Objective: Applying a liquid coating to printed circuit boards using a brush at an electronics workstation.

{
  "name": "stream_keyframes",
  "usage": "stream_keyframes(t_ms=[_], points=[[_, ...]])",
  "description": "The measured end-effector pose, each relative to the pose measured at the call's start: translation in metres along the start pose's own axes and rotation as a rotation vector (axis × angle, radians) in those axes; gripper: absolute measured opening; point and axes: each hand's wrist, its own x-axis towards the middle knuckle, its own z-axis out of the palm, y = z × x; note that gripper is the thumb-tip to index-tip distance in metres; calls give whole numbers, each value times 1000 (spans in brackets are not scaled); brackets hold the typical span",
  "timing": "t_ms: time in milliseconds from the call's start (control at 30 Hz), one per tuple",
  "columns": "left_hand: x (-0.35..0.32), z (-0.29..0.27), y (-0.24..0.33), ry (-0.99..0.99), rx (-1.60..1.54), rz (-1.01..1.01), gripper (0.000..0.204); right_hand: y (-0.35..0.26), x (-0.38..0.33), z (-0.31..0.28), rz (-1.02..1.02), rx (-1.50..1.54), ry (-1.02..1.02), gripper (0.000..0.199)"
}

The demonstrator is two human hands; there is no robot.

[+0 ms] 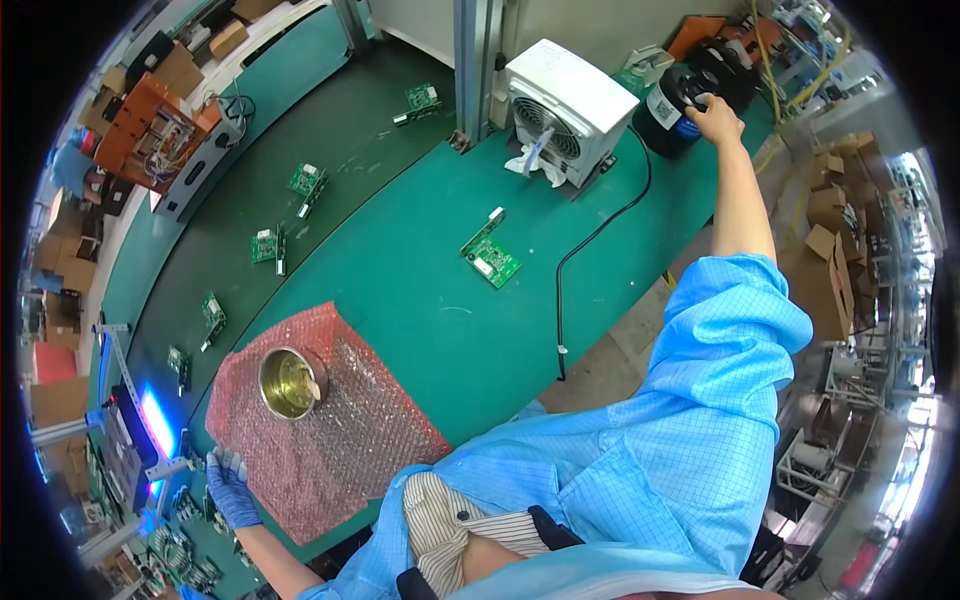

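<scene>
At the far right my right hand (pixel 718 122), bare, closes over the top of a black plastic jug (pixel 660 115) with a white and blue label. The arm is stretched out fully toward it. My left hand (pixel 230 486), in a blue glove, is at the lower left beside the edge of a pink bubble-wrap sheet (pixel 340 450). Its fingers look loosely extended, with nothing visible in them. On the sheet stands a round metal bowl (pixel 289 383) with yellowish liquid and a light-coloured piece leaning inside its right wall. A green circuit board (pixel 494 262) lies mid-table.
Left of the jug stands a white fan unit (pixel 570 100) with crumpled white tissue in front. A black cable (pixel 600 215) curves along the green table (pixel 430 300). Several circuit boards (pixel 309 182) sit on the dark conveyor strip (pixel 350 150). A lit lamp (pixel 157 425) glows at far left.
</scene>
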Motion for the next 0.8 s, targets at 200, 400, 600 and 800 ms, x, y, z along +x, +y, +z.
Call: stream_keyframes(t_ms=[200, 400, 600, 800], points=[[-12, 24, -1, 68, 15, 40, 21, -1, -23, -8, -252, 379, 435, 35], [27, -5, -4, 138, 85, 66, 23, -116, -207, -19, -604, 975, 802, 9], [83, -15, 7, 178, 45, 97, 36, -244, -404, 33, -1277, 842, -149, 8], [168, -48, 23, 239, -102, 10, 49, -284, -469, 51, -760, 834, -584, 28]])
